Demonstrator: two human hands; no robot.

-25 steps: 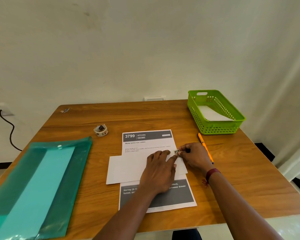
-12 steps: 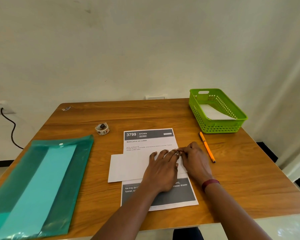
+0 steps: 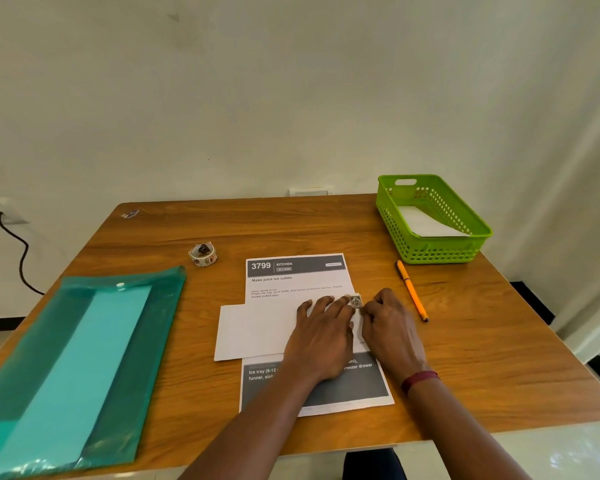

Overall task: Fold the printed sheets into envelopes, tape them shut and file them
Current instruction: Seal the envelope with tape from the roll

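A white folded envelope (image 3: 257, 332) lies across a printed sheet (image 3: 297, 277) headed "3799 KITCHEN" at the middle of the wooden table (image 3: 482, 358). My left hand (image 3: 321, 336) presses flat on the envelope's right part, fingers straight. Just to its right, my right hand (image 3: 390, 327) pinches a small patterned piece of tape (image 3: 356, 301) at the envelope's upper right edge. A roll of patterned tape (image 3: 202, 254) sits further back on the left.
A teal plastic folder (image 3: 66, 368) with a snap button lies at the left. A green basket (image 3: 430, 252) holding a white envelope stands at the back right corner. An orange pen (image 3: 412, 291) lies right of the sheet. A wall and a black cable are behind.
My right hand has shifted slightly with the tape piece, which now sits by my left fingertips at the envelope's edge. My left hand stays pressed on the envelope.
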